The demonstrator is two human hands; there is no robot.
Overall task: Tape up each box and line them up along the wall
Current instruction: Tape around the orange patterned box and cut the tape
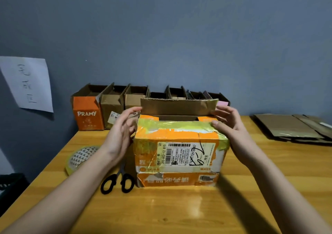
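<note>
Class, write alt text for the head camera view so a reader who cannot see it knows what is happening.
Two hands, left and right, flank an orange box with its rear flap up on a wooden table. A tape roll and scissors lie to its left; open boxes line the blue wall.

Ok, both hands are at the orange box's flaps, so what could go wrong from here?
The back flap stands upright and creased; it may spring up before taping. The tape roll and scissors lie beside the left hand, so releasing the orange box to fetch them may reopen it. The right hand alone must hold it.
</note>
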